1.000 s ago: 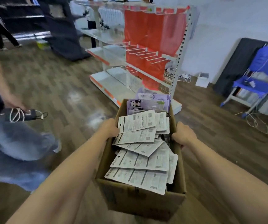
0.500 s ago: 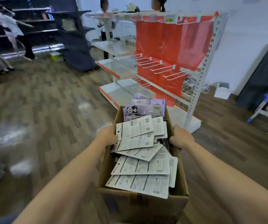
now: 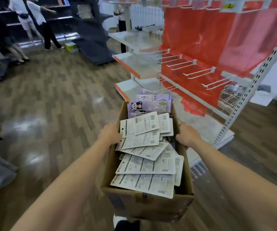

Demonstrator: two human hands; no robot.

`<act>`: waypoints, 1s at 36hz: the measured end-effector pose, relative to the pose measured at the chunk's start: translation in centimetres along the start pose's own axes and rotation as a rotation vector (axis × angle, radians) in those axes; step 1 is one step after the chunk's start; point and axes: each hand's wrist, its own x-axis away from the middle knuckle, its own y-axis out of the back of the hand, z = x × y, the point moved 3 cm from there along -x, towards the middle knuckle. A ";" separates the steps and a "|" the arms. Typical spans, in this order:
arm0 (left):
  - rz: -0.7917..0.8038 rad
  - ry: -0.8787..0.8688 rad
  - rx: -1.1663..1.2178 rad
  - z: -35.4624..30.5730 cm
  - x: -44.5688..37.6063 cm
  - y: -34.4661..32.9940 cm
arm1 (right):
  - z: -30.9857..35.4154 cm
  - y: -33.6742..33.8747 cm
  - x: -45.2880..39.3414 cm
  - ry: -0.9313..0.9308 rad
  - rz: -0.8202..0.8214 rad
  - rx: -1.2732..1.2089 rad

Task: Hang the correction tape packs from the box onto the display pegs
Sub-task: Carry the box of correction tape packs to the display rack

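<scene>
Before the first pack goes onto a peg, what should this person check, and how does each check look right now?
1. Box held securely: ok, left hand and right hand grip its sides.
2. A hand free to pick: not ok.
3. Pegs bare: ok.
4. Pegs within reach: cannot tell.
5. Packs accessible: ok, piled loose on top.

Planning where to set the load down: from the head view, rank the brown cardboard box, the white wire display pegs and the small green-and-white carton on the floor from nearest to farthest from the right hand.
1. Brown cardboard box: gripped by the right hand, touching.
2. White wire display pegs: ahead and up, on the red-backed rack.
3. Small green-and-white carton: far left, across the floor.
</scene>
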 end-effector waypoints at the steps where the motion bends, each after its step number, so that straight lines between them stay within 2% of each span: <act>1: 0.008 0.004 0.004 0.6 -1.3 0.3 | 0.9 -0.2 -1.2 -0.003 0.002 0.007; 9: 0.048 -0.020 0.012 4.5 -12.8 4.9 | 9.7 -0.6 -10.1 -0.037 0.042 0.007; 14: 0.013 -0.071 -0.031 6.0 -19.3 9.1 | 15.0 -0.9 -15.4 -0.056 0.034 -0.060; 25: 0.016 -0.005 0.031 10.7 -34.2 13.4 | 24.7 -1.8 -28.6 -0.016 0.033 -0.062; 30: 0.009 0.014 0.026 10.8 -41.6 16.5 | 28.6 -0.6 -36.0 0.027 0.040 -0.045; 36: -0.028 -0.002 0.020 10.2 -50.1 19.9 | 32.6 1.2 -43.1 0.020 0.057 -0.141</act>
